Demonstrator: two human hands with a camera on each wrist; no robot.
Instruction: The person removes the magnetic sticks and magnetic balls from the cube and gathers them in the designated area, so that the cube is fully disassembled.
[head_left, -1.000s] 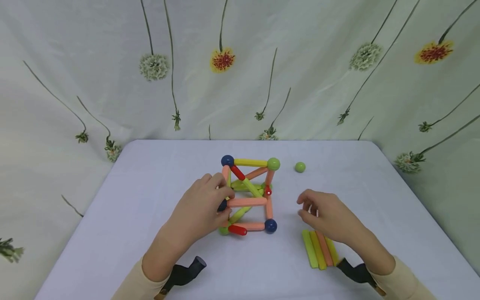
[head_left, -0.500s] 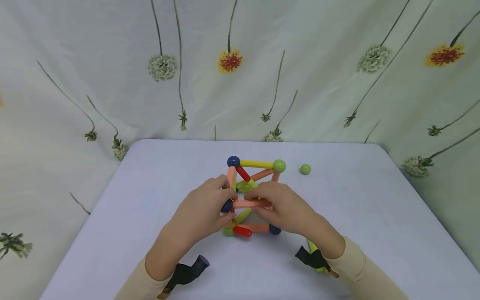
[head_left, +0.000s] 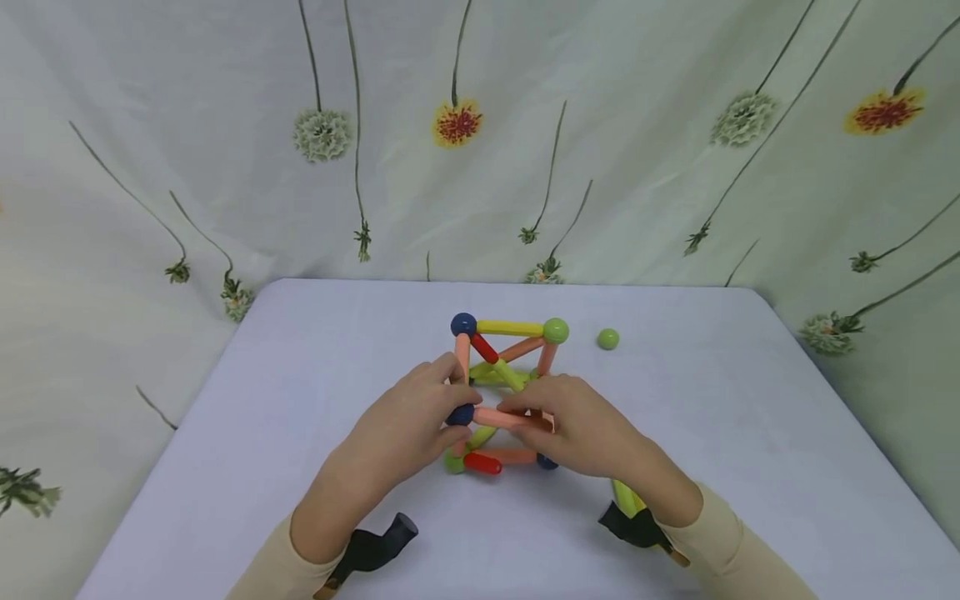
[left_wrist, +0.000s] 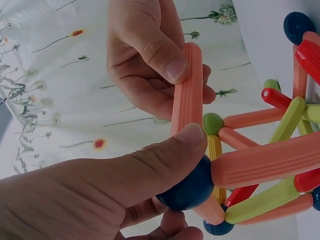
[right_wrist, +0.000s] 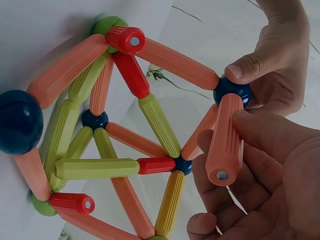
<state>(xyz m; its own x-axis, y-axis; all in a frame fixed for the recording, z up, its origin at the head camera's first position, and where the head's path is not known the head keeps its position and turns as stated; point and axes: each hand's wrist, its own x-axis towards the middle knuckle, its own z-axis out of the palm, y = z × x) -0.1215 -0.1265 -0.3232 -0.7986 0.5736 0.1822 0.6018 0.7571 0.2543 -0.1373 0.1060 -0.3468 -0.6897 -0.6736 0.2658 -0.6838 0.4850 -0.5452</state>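
A frame of magnetic rods and balls stands on the table. My left hand (head_left: 408,417) pinches the dark blue ball (left_wrist: 186,185) at its near upper left corner, thumb on top in the left wrist view. My right hand (head_left: 573,421) grips the salmon rod (right_wrist: 226,137) joined to that ball, between thumb and fingers. The rod's other end, with a silver magnet tip (right_wrist: 222,175), is unattached in the right wrist view. Other salmon, red and green rods run from the ball and around the frame. The fingers hide part of the near right side.
One loose green ball (head_left: 608,338) lies behind and right of the frame. Several loose rods (head_left: 626,497) lie partly hidden under my right wrist. Dark wrist-camera mounts (head_left: 375,546) show beside both wrists. A flower-patterned cloth (head_left: 637,167) hangs behind the table.
My right hand has moved left from above the loose rods onto the salmon rod. The rod's right end has since tilted slightly toward me. My left hand stays at the blue ball.
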